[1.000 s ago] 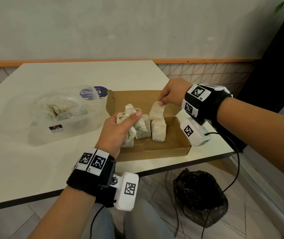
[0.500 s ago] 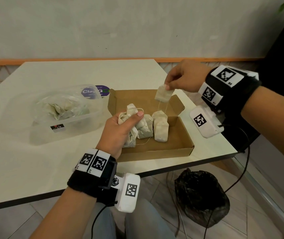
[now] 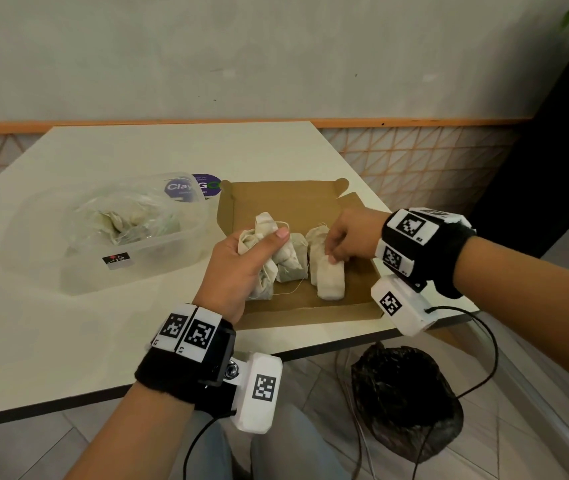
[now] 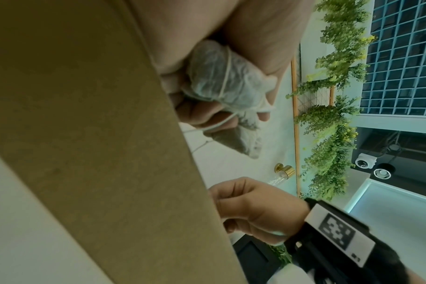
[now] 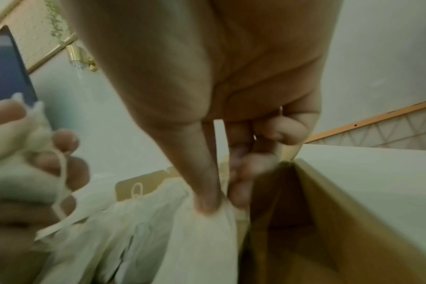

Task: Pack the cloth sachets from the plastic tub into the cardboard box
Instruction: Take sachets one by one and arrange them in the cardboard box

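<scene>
The box at 3 o'clock of the tub has a few sachets laid in a row; more are left in the tub, inside a clear bag, so I judge the task partly done. The left hand clenches a bunch over the box; its number is hidden. The right hand pinches a laid sachet

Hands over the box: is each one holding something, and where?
The left hand grips a bunch of sachets around their middles. The right hand pinches one sachet in the cardboard box at its far end.
</scene>
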